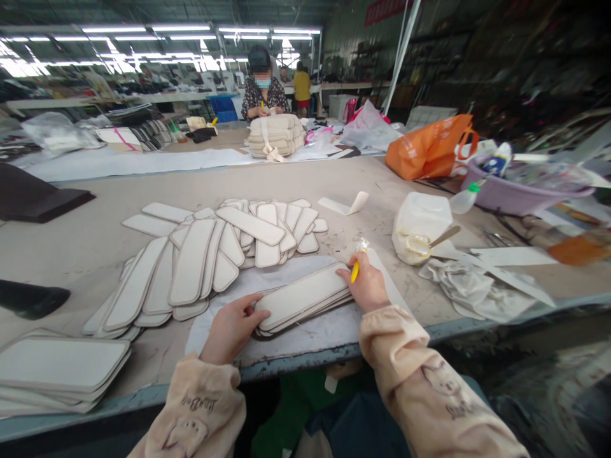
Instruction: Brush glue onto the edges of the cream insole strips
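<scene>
A small stack of pale, dark-edged panels (pixel 300 292) with rounded corners lies slightly fanned in front of me. My left hand (pixel 233 326) grips its left end, thumb on top, the other fingers partly hidden at the edge. At the far right corner, my right hand (pixel 366 281) touches the top panel with its fingertips. A yellow-handled tool (pixel 355 272) with a whitish, messy end is held in that same hand; its exact kind is unclear. Beneath the stack is a white sheet (pixel 305 334). A loose heap of similar panels (pixel 191 261) spreads behind and to the left.
Another panel stack (pixel 62 362) sits at the near left edge. To the right are a cut-open white jug (pixel 422 222) with a stick, crumpled cloth (pixel 482 286), an orange bag (pixel 429 149) and a purple basin (pixel 529 191). A co-worker (pixel 265 83) works across the table.
</scene>
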A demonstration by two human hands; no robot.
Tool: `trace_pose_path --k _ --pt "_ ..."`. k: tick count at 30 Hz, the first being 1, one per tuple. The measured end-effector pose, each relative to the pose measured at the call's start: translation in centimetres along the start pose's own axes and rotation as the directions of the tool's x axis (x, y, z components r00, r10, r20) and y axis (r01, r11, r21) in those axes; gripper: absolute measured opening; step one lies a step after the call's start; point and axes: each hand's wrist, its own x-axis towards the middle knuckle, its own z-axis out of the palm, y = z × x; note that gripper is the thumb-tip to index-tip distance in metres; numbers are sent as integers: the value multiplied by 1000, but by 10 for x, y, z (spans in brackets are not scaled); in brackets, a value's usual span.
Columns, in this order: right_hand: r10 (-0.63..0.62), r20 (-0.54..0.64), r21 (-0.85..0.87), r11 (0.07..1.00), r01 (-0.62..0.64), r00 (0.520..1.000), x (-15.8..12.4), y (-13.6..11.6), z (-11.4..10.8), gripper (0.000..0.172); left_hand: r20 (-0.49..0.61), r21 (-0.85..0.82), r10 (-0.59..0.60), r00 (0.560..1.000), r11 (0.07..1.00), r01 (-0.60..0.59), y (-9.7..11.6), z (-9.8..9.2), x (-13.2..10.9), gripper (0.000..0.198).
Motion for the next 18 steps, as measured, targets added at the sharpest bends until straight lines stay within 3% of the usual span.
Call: trace_pose_path --k 11,18 --pt "45 3 -50 998 -45 999 3 -5 0 27 -2 36 15 1000 999 -15 -1 1 0 49" --pt "69 -4 -120 990 -69 998 -1 -10 -5 27 -29 -36 24 999 999 -25 -1 3 1 36"
